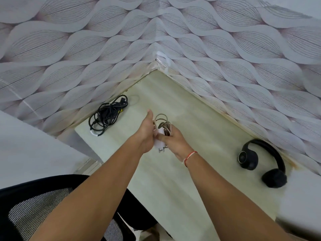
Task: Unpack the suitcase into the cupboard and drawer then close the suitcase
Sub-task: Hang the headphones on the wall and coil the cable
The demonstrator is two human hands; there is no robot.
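Both hands meet over the middle of a pale wooden desk [199, 136]. Between them is a white charger [160, 142] with its two metal pins pointing toward me and its pale cable [163, 123] coiled above it. My right hand [175, 143] grips the plug body and the coil. My left hand [147, 134] touches the charger from the left, thumb raised. The suitcase, cupboard and drawer are out of view.
A bundle of black cable [106, 115] lies at the desk's far left by the wall. Black headphones [260, 162] rest at the right. Patterned walls close the corner behind. A black mesh chair [43, 206] stands at the lower left, below the desk edge.
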